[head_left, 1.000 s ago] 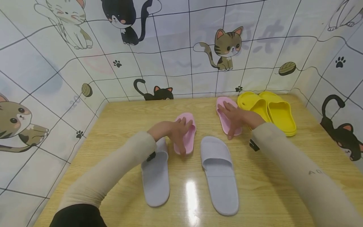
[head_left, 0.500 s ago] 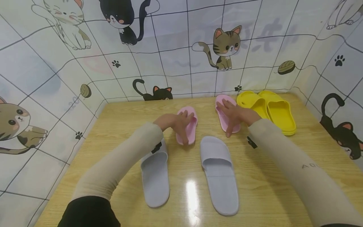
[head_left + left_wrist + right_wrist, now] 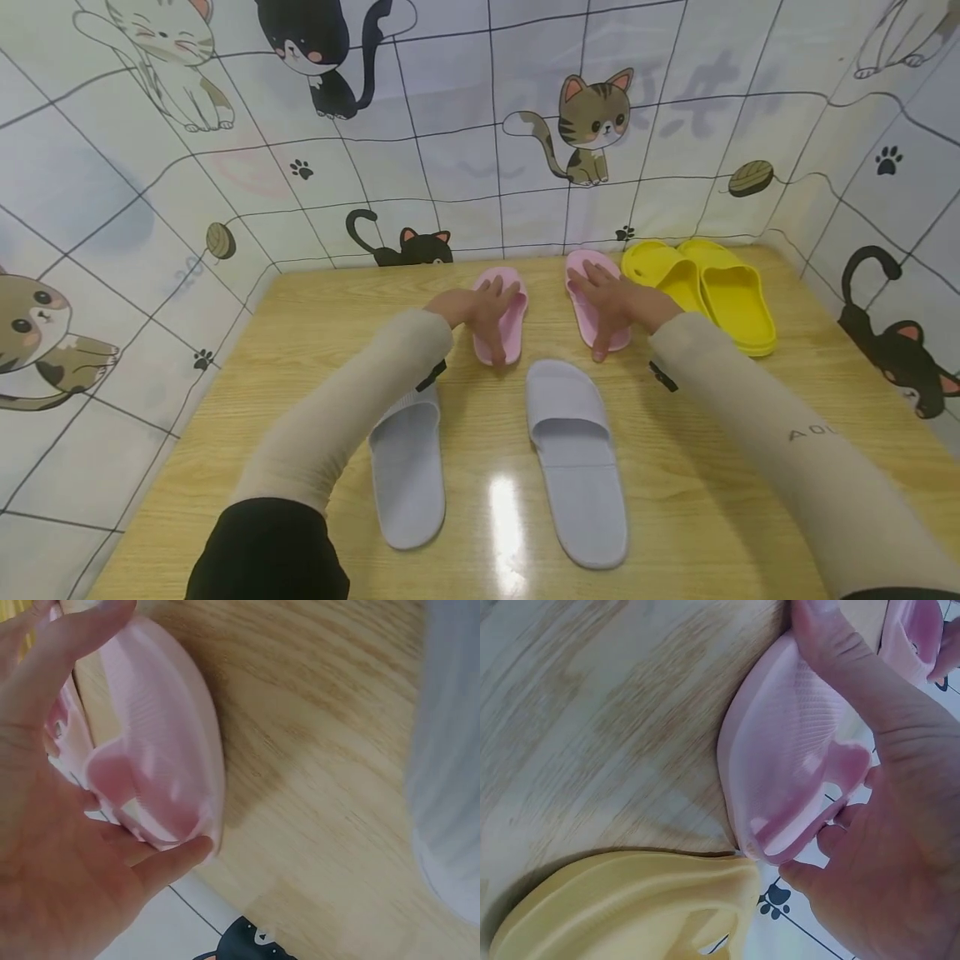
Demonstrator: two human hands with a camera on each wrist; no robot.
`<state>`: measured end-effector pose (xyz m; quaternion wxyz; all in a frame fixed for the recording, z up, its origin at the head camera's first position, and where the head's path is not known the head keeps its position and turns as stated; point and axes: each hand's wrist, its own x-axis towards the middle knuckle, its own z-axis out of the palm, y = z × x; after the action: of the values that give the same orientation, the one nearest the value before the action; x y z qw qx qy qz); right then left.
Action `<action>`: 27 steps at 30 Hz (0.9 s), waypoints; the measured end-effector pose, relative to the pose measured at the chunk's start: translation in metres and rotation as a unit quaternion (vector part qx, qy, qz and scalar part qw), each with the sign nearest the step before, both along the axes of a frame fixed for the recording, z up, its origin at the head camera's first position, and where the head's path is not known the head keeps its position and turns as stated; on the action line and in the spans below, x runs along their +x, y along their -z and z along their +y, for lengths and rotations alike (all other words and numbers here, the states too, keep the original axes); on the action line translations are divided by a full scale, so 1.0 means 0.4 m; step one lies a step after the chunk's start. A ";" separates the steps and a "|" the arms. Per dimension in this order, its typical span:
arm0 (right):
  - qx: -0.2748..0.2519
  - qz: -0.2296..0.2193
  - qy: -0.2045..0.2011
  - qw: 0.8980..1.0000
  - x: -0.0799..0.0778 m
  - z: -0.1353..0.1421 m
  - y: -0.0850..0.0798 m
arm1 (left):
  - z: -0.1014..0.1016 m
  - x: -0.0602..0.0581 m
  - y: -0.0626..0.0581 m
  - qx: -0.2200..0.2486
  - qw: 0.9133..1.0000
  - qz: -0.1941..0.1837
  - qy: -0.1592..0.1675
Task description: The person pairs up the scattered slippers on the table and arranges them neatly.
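Two small pink slippers lie toes away from me near the back of the table. My left hand [image 3: 483, 312] spreads over the left pink slipper [image 3: 512, 333], thumb at its heel and fingers near its strap. In the left wrist view, the little finger touches the toe edge of that slipper [image 3: 169, 727]. My right hand [image 3: 617, 300] spans the right pink slipper [image 3: 582, 308] the same way. The right wrist view has the thumb against the heel of the slipper [image 3: 780, 742] and the other fingers by its toe. The slippers stand slightly apart, nearly level.
A pair of yellow clogs [image 3: 738, 304] stands right beside the right pink slipper. Nearer to me lie a left grey slipper [image 3: 407, 479], partly under my left sleeve, and a right grey slipper [image 3: 583, 492]. A cat-print wall cloth [image 3: 465, 167] borders the wooden table [image 3: 315, 308].
My left hand has slid the left pink slipper away from me and slightly right, closer to the other pink one. My right hand stays over its slipper, hardly moving.
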<state>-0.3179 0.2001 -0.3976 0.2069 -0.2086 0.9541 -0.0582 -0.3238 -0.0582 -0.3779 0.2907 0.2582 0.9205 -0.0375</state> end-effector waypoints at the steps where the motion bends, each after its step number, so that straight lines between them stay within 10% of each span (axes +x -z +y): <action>1: 0.001 0.002 -0.003 1.000 -0.001 -0.001 0.000 | 0.003 -0.002 0.004 0.006 1.000 0.004 -0.003; 27: 0.028 0.023 -0.012 0.999 -0.015 -0.013 0.011 | 0.075 -0.013 0.028 0.065 0.996 0.051 -0.040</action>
<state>-0.3238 0.1948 -0.4021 0.1911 -0.2158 0.9573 -0.0239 -0.3288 -0.0281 -0.3891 0.2272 0.2377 0.9442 0.0210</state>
